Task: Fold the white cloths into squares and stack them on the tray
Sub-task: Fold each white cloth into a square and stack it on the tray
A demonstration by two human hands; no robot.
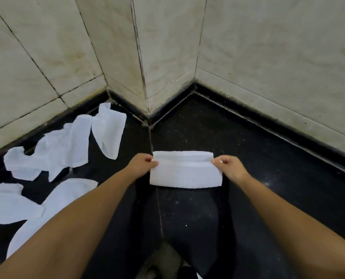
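Two hands, L [142, 165] & R [231, 167], pinching unmarked cloth [185, 174].

Light is coming in soft and even from above, moderately dim, no hard glare. White cloths [67, 146] at left are blowing out, texture mostly lost. Black surface [258, 178] is showing only faint specular specks and a dull reflection low centre. Wall tiles [268, 57] are bending outward toward the frame edges from wide-angle distortion. Forearms at the bottom corners are stretching large and looking slightly soft. Centre is staying reasonably sharp; overall image is looking compressed and a bit smeared.
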